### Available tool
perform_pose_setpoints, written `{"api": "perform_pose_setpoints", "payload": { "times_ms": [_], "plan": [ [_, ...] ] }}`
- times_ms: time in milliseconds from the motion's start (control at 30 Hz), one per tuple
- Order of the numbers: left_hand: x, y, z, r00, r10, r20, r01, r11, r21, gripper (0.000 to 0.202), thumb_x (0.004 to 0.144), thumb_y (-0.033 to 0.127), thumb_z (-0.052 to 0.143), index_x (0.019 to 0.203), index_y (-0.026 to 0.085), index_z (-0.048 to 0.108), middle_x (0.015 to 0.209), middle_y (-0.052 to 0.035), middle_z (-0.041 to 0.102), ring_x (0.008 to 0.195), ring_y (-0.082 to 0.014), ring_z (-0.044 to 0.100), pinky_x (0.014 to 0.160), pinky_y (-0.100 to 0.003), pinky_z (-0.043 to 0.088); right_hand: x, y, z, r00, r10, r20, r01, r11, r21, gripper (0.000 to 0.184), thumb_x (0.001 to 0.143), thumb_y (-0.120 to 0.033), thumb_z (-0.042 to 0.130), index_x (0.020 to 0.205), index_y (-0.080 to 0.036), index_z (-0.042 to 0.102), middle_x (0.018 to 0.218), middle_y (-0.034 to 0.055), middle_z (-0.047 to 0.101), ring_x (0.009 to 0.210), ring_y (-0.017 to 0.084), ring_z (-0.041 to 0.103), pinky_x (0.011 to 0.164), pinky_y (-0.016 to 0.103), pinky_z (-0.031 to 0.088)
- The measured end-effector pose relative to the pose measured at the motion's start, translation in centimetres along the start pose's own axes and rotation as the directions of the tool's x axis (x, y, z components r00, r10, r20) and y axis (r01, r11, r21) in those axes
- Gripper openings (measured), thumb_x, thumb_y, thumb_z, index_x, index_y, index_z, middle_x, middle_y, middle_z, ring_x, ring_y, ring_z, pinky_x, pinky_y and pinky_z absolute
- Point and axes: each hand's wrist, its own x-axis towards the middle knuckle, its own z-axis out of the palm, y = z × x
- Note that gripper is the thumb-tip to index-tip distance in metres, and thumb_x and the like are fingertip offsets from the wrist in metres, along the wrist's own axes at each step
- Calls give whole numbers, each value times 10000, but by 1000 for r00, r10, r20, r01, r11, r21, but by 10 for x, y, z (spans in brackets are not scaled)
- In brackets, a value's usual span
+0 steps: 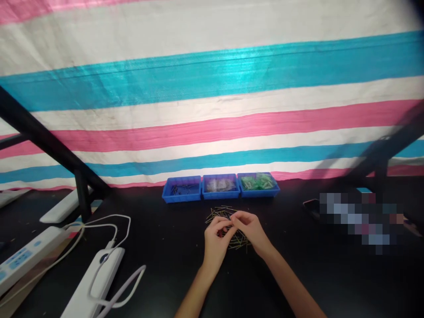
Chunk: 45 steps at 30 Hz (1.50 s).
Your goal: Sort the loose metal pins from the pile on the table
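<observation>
Both hands meet over a loose pile of thin metal pins (222, 213) on the black table (172, 256). My left hand (216, 240) is curled, its fingertips pinched toward the right hand. My right hand (251, 229) is also closed in a pinch, its fingertips touching those of the left. Whatever sits between the fingertips is too small to make out. Just beyond the pile stand three blue trays in a row: the left tray (182, 196) holds dark pins, the middle tray (221, 194) clear bags, the right tray (259, 192) green parts.
White power strips (94, 282) with coiled white cables (115, 221) lie at the left. A dark phone (311, 206) lies at the right. A striped pink, blue and white tarp (212, 97) hangs behind the table, with black frame struts (49, 141) on both sides.
</observation>
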Motion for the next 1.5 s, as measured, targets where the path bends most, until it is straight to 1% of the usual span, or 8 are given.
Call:
{"api": "perform_pose_setpoints", "payload": {
  "times_ms": [100,333,600,733,900,1100,1267,1500],
  "plan": [
    [0,2,0,1000,0,-10,0,1000,-7,169,684,341,666,712,180,708,763,-35,588,573,-107,477,475,-214,347,1,3,1,998,-56,12,56,998,0,247,657,-415,682,649,-170,651,693,15,598,664,142,543,628,260,450],
    [3,8,-8,992,-16,-128,12,999,-31,144,713,305,648,762,180,702,793,-20,548,587,-89,465,510,-206,363,6,9,-3,986,-130,-106,121,988,-91,233,682,-393,668,676,-161,654,702,15,565,616,121,494,580,249,413],
    [4,3,-9,984,-50,-168,32,994,-108,159,692,313,668,740,163,691,814,-26,548,645,-111,521,558,-216,421,-11,3,20,957,-247,151,286,892,-351,134,743,-280,605,689,-179,673,697,8,541,569,107,429,500,234,326],
    [4,2,-9,981,-49,-190,24,991,-131,164,698,316,661,744,160,684,816,-29,539,659,-117,520,572,-220,426,-13,6,22,945,-278,173,323,875,-361,125,744,-255,599,673,-173,661,648,-4,515,589,116,445,509,234,327],
    [5,1,-11,975,-58,-213,20,984,-176,161,718,314,645,753,161,682,814,-29,543,705,-128,531,581,-216,411,-5,8,14,962,-233,143,265,924,-275,160,734,-313,632,798,-177,686,702,11,555,588,112,467,506,231,356],
    [5,5,-11,981,-99,-166,57,968,-243,202,751,336,606,766,152,688,806,-47,580,765,-160,559,668,-255,440,-6,13,17,973,-126,193,137,990,-41,210,740,-367,634,829,-185,689,836,44,639,821,189,584,754,300,465],
    [4,10,-14,981,-133,-142,90,956,-279,216,756,338,598,784,152,704,816,-60,605,791,-176,571,715,-277,445,-6,18,18,993,-37,110,35,999,12,261,676,-375,700,871,-204,678,834,37,680,839,204,620,798,327,484],
    [3,10,-14,974,-155,-162,103,952,-289,201,738,322,618,767,149,715,811,-63,603,758,-167,561,699,-277,441,-8,12,20,992,31,125,-28,999,-26,338,664,-437,692,894,-190,709,899,70,704,923,252,620,855,376,473]
  ]
}}
